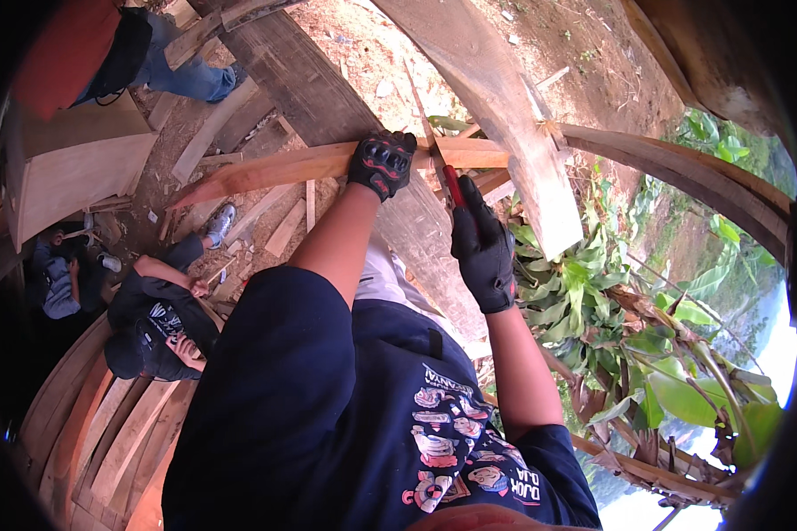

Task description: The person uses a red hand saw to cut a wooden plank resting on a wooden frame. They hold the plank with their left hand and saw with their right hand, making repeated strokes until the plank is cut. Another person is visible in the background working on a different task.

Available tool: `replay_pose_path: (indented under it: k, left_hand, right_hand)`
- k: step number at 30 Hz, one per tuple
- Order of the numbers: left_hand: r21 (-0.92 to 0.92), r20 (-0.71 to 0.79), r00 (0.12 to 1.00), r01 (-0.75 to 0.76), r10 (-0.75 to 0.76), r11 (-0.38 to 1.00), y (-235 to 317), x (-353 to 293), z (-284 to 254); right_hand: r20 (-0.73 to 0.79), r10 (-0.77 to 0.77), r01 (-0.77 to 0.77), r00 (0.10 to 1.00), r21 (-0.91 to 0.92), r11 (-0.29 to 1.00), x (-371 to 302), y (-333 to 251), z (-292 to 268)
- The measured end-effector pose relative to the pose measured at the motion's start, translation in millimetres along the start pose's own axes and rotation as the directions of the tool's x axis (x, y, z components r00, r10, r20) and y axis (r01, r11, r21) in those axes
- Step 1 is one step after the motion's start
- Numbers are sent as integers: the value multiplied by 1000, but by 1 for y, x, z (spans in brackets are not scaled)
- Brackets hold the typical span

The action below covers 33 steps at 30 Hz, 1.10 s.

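My left hand (383, 165), in a black glove with red markings, is closed over a long reddish-brown wooden beam (283, 165) that lies crosswise on a grey plank. To its right my right hand (484, 257), also in a black glove, grips the red handle (453, 184) of a handsaw. The saw's thin blade (423, 106) points away from me and crosses the beam just right of my left hand. How deep the teeth sit in the wood, I cannot make out.
The wide grey plank (305, 75) runs under the beam, and another weathered board (496, 84) slants across at right. Offcuts (283, 228) litter the dirt. At left, one person (164, 305) sits holding something by stacked timber (119, 434); others are nearby. Leafy plants (584, 274) stand at right.
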<state>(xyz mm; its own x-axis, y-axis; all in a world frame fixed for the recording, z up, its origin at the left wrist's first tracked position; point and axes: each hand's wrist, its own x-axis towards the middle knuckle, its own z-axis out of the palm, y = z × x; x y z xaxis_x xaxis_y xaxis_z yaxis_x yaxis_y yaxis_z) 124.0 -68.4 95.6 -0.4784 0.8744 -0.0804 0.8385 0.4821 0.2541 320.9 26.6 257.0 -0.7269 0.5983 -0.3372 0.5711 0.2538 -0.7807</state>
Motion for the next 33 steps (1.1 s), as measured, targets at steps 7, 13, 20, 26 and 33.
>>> replay_pose_path:
  k: [7, 13, 20, 26, 33]
  left_hand:
    - [87, -137, 990, 31, -18, 996, 12, -16, 24]
    - [-24, -62, 997, 53, -54, 998, 4, -4, 14]
    - [-121, 104, 991, 102, -89, 987, -11, 25, -10]
    - [-115, 114, 988, 113, -100, 987, -15, 28, -9]
    - [-116, 76, 993, 95, -87, 989, -16, 26, -5]
  right_hand:
    - [-14, 22, -22, 1000, 6, 1000, -21, 15, 3]
    - [-2, -14, 14, 1000, 11, 1000, 3, 2, -5]
    - [-3, 60, -59, 998, 78, 995, 13, 41, 6]
    - [86, 138, -155, 987, 236, 959, 47, -2, -21]
    - [176, -38, 82, 984, -251, 965, 120, -65, -38]
